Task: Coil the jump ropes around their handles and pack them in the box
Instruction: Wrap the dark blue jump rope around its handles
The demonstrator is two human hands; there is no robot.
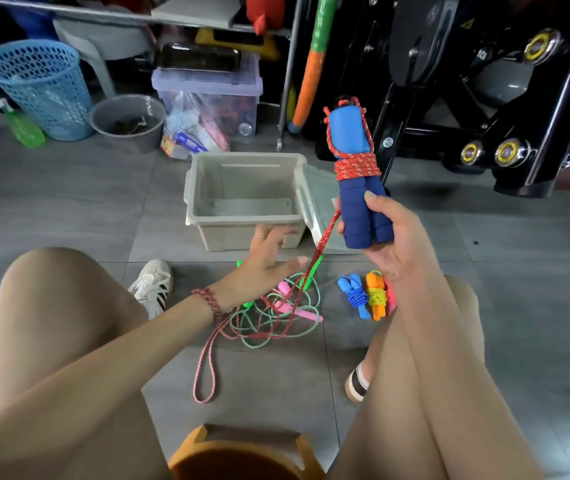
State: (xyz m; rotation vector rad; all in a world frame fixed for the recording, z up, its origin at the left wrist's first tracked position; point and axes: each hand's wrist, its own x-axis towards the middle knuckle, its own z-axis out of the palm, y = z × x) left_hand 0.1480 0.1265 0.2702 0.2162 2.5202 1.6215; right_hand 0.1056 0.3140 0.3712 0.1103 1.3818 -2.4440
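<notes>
My right hand (387, 237) grips a pair of blue jump-rope handles (363, 206), held upright above the floor. Red speckled rope (356, 168) is coiled several turns round their middle. Its free length runs down past my left hand (269, 261), which is spread with relaxed fingers beside the rope, and ends in a loop on the floor (203, 368). A beige box (242, 220) stands open and empty ahead, its lid (314, 199) leaning at its right. Blue and orange coiled ropes (368, 296) lie on the floor. A loose tangle of green and pink ropes (283, 313) lies below my left hand.
A black exercise machine (484, 98) stands at the back right. A blue basket (37, 84), a grey bucket (127, 121), a green bottle (21, 126) and a clear storage bin (207, 95) line the back. My knees and an orange stool (242, 455) fill the foreground.
</notes>
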